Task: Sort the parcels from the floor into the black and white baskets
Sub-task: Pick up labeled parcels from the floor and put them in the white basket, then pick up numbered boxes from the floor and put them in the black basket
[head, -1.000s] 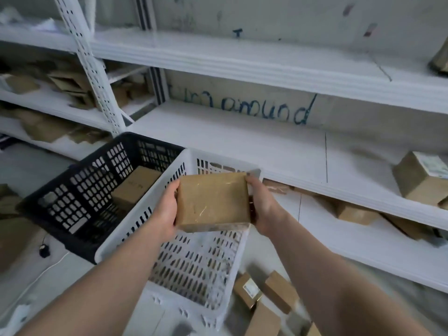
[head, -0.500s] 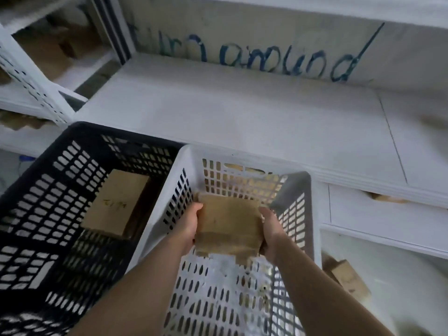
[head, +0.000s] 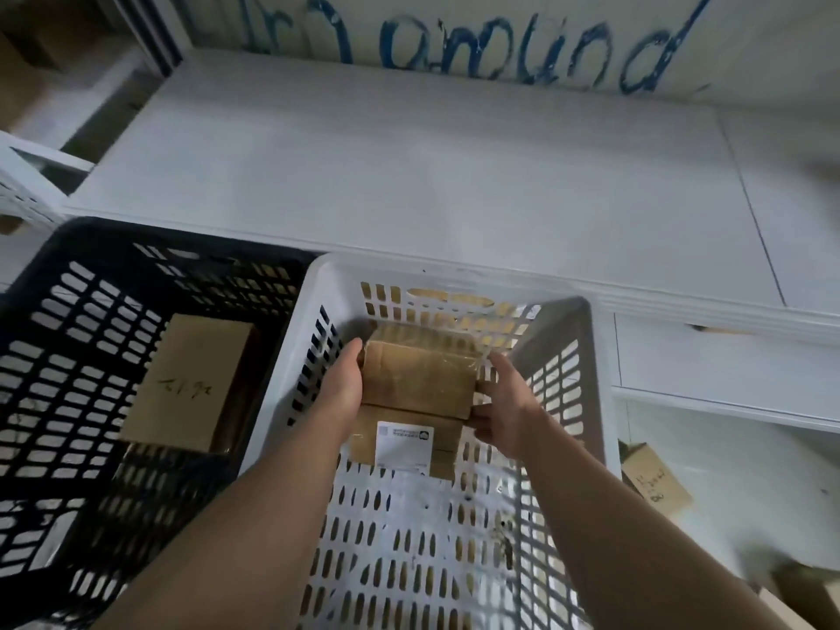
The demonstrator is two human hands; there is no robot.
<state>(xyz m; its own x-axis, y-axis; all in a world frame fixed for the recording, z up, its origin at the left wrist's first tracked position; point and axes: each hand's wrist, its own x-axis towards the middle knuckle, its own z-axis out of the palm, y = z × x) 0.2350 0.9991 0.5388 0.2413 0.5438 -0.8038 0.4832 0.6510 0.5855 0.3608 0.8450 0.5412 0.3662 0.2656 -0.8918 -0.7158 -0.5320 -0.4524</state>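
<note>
Both hands are inside the white basket (head: 454, 281), at its far end, with a taped parcel (head: 418, 379) between them. My left hand (head: 343, 386) lies flat against the parcel's left end, thumb up at the top edge; the fingers run out of sight behind the cardboard, so I can't tell how they're curled. My right hand (head: 504, 413) has its fingers bent, tips pressing the parcel's right end. The taped parcel is brown cardboard under glossy tape, lying roughly level below the basket rim, just short of the far wall. Directly on its near side in the same basket is a labelled parcel (head: 404, 441), white printed label facing up; the two touch or overlap, and I can't tell whether the taped one rests on it. The near half of the basket floor shows only slotted plastic. The black basket (head: 136, 229) sits against the white basket's left wall and holds a marked parcel (head: 191, 379), plain top with handwriting. A white shelf (head: 409, 175) runs just behind the white basket, with blue scrawl (head: 500, 52) on the wall above. Right of the white basket, down on the floor, is a loose parcel (head: 654, 484) with handwriting.
</note>
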